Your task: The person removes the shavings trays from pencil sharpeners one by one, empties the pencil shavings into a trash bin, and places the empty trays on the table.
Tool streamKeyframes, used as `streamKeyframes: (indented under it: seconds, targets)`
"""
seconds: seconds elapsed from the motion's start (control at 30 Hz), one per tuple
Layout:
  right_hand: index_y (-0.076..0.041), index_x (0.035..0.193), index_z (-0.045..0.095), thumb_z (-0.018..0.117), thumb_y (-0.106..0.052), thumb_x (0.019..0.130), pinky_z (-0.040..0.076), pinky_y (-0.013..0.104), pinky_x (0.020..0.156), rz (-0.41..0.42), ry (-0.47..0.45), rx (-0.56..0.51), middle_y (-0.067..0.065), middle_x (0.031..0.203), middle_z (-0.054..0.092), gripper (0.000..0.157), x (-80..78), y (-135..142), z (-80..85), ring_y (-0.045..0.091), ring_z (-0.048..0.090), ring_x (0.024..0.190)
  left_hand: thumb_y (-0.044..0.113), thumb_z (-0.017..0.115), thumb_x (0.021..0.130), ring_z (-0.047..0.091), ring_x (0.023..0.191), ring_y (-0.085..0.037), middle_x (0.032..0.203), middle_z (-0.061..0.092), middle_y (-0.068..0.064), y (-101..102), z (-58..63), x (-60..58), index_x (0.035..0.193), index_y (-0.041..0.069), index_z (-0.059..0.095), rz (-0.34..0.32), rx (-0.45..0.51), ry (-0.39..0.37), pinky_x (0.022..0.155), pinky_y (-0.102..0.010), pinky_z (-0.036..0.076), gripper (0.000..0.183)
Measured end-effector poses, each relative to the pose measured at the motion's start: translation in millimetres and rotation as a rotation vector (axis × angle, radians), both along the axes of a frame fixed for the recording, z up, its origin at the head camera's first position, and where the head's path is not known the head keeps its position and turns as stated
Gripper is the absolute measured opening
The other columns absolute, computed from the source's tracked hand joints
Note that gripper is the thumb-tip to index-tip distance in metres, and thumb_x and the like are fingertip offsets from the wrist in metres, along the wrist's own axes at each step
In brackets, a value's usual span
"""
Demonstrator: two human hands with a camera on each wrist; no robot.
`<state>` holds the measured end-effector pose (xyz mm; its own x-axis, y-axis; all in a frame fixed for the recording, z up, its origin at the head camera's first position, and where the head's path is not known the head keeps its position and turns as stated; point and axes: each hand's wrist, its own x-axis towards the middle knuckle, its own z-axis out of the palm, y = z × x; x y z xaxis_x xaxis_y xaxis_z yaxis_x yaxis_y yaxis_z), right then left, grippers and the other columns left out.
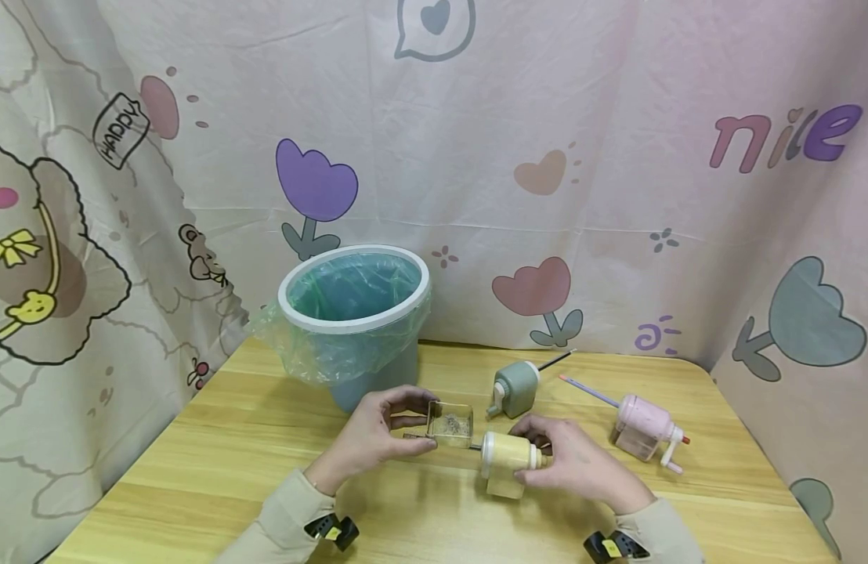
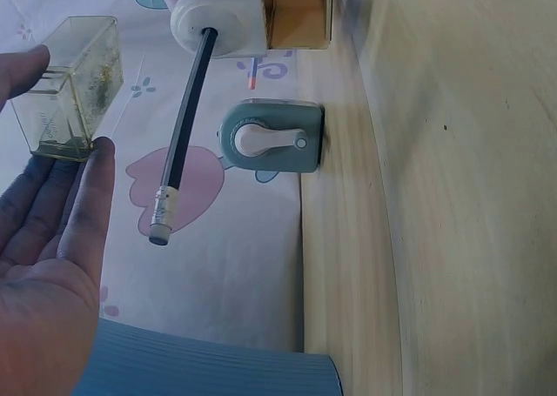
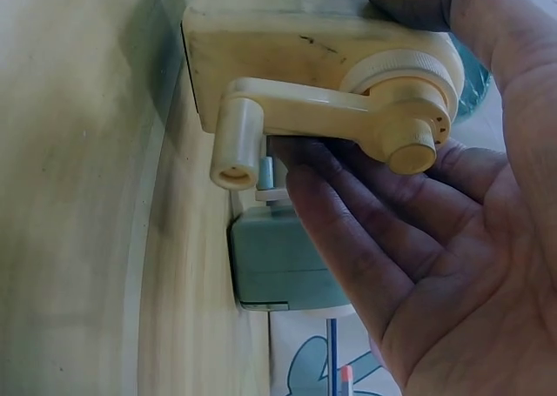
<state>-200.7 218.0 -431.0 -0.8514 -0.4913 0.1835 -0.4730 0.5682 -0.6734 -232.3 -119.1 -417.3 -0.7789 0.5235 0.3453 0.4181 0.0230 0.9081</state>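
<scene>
My left hand (image 1: 377,435) holds a small clear shavings drawer (image 1: 451,423) between thumb and fingers, with dark pencil shavings inside it. To its right, my right hand (image 1: 575,458) grips a yellow pencil sharpener (image 1: 508,454) by its sides, thumb and fingers on opposite faces. A black pencil (image 2: 185,122) with an eraser end sticks out of the sharpener's front toward the left hand. In the left wrist view the slot (image 2: 298,15) below the pencil hole stands open. The yellow crank (image 3: 305,109) shows in the right wrist view. I cannot tell whether the sharpener touches the table.
A blue bin (image 1: 377,368) with a white rim and clear liner stands behind the left hand. A green sharpener (image 1: 516,389) with a dark pencil sits behind the yellow one. At the right, a pink sharpener (image 1: 644,427) holds a purple-blue pencil (image 1: 589,389). Printed cloth hangs around the wooden table (image 1: 215,462).
</scene>
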Motion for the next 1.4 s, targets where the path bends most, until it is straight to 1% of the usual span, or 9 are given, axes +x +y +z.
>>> streamKeyframes:
  seconds: [0.3,0.53,0.8,0.93,1.13,1.4]
  targets:
    - [-0.013,0.118,0.070,0.091,-0.026,0.079,0.060,0.022,0.078,0.042,-0.015,0.009,-0.009,0.101,0.075,0.046,2.3,-1.8,0.2,-0.002,0.066,0.087,-0.001,0.090,0.080,0.074,0.116,-0.013,0.128,0.072,-0.027,-0.2,-0.6,-1.7,0.130,-0.004,0.068,0.000,0.001,0.010,0.105,-0.032,0.063,0.056]
    - [-0.017,0.117,0.070,0.091,-0.024,0.079,0.061,0.022,0.079,0.046,-0.013,0.014,-0.011,0.100,0.074,0.044,1.8,-2.7,-3.2,-0.002,0.066,0.087,-0.001,0.091,0.079,0.074,0.116,-0.012,0.128,0.072,-0.027,-0.5,-1.5,-2.2,0.130,-0.004,0.068,0.002,0.004,0.016,0.104,-0.033,0.063,0.056]
    - [-0.016,0.117,0.070,0.091,-0.024,0.079,0.061,0.022,0.080,0.059,-0.005,0.011,-0.012,0.100,0.075,0.045,2.2,-2.7,-4.9,-0.002,0.067,0.088,-0.002,0.090,0.080,0.074,0.115,-0.013,0.128,0.072,-0.027,-1.1,-3.0,-3.4,0.130,-0.004,0.068,0.004,0.005,0.020,0.104,-0.033,0.063,0.054]
    - [-0.018,0.118,0.070,0.091,-0.025,0.079,0.061,0.022,0.080,0.059,-0.018,0.020,-0.013,0.100,0.074,0.045,2.4,-3.2,-5.5,-0.002,0.067,0.088,0.000,0.090,0.081,0.074,0.115,-0.013,0.127,0.072,-0.026,-1.6,-2.1,-3.2,0.130,-0.003,0.068,0.007,-0.007,0.019,0.104,-0.032,0.063,0.054]
    - [-0.018,0.118,0.070,0.091,-0.025,0.079,0.061,0.022,0.079,0.071,-0.016,0.024,-0.014,0.099,0.073,0.045,2.6,-3.9,-7.2,-0.002,0.066,0.087,0.002,0.090,0.081,0.074,0.116,-0.012,0.129,0.072,-0.024,-2.1,0.0,-2.3,0.130,-0.001,0.068,0.013,-0.022,0.001,0.104,-0.031,0.063,0.054]
    - [-0.019,0.117,0.069,0.092,-0.025,0.079,0.059,0.021,0.077,0.069,-0.016,0.025,-0.014,0.098,0.072,0.044,3.5,-5.0,-7.2,-0.002,0.065,0.086,0.003,0.090,0.082,0.075,0.116,-0.016,0.128,0.072,-0.025,-2.6,-1.0,-2.7,0.131,-0.002,0.068,0.014,-0.026,0.010,0.104,-0.032,0.063,0.053]
